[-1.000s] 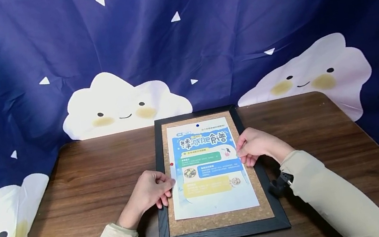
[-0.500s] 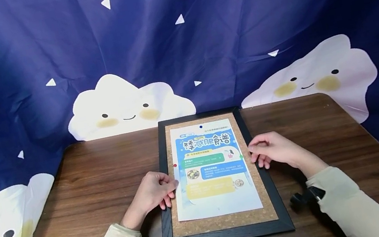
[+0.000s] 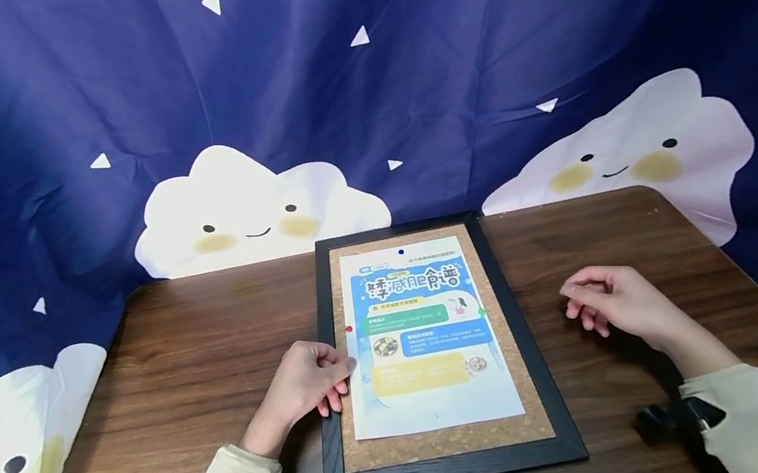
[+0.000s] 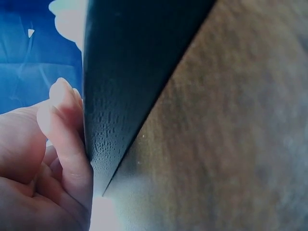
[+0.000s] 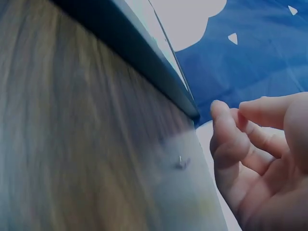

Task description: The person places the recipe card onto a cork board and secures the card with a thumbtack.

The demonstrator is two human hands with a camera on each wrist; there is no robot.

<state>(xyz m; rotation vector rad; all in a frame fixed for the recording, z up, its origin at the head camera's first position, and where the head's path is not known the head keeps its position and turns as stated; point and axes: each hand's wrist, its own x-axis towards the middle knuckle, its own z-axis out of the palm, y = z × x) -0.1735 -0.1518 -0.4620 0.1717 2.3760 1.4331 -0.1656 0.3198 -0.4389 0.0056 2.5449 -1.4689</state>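
Observation:
A printed poster sheet (image 3: 440,407) lies on a cork board (image 3: 387,452) with a black frame (image 3: 458,468). Three pins show along its edges: a blue pin (image 3: 401,252) at the top, a red pin (image 3: 349,329) on the left and a green pin (image 3: 481,311) on the right. My left hand (image 3: 313,379) rests at the board's left side, thumb and fingertips touching the sheet's edge, other fingers loosely bent over the frame. To the right, apart from the board, my right hand (image 3: 614,301) hovers over the table with loosely curled fingers, holding nothing visible.
The board lies on a dark brown wooden table (image 3: 212,325). In the right wrist view, a small blurred object with a thin point (image 5: 181,163) sits on the tabletop near my right hand. A blue cloud-patterned cloth (image 3: 290,75) hangs behind the table.
My right hand has left the sheet's right edge and moved right, clear of the frame, uncovering the green pin. The left hand stays at the left edge.

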